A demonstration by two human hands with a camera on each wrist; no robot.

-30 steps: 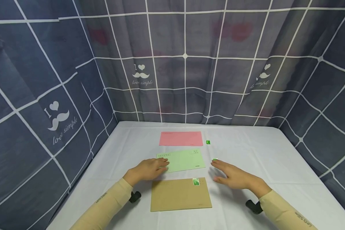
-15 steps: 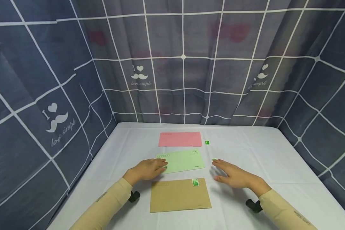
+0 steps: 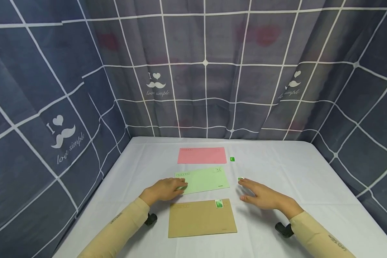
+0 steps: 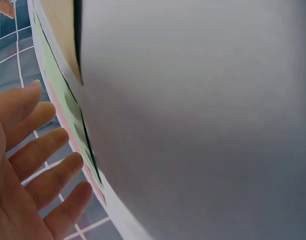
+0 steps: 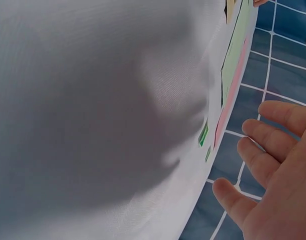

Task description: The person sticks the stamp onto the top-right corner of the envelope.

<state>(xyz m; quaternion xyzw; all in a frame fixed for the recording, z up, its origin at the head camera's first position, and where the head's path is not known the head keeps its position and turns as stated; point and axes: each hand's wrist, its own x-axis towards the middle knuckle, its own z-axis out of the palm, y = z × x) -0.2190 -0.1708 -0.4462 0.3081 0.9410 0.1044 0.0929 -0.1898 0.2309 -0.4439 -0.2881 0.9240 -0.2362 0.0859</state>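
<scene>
My left hand (image 3: 166,189) hovers by the left end of the light green envelope (image 3: 206,180), its fingers straight and loosely spread; in the left wrist view they hold nothing. Right of that envelope is my right hand (image 3: 261,195), fingers extended and apart from the cloth. Its fingertips partly hide a small green stamp (image 3: 240,178) in the head view; the right wrist view shows that stamp (image 5: 203,134) lying on the table. Nearest me lies a brown envelope (image 3: 201,220) bearing a green stamp (image 3: 219,204) at its upper right. A pink envelope (image 3: 201,155) is farthest back.
Another small green stamp (image 3: 232,159) lies just right of the pink envelope. White cloth covers the table (image 3: 283,161). Dark checked curtains (image 3: 193,82) stand behind it and on both sides. A black wrist camera (image 3: 284,230) sticks out below the right wrist.
Both hands stay almost where they were, with fingers still extended. The head view has shifted slightly. The envelopes and stamps keep their places on the table.
</scene>
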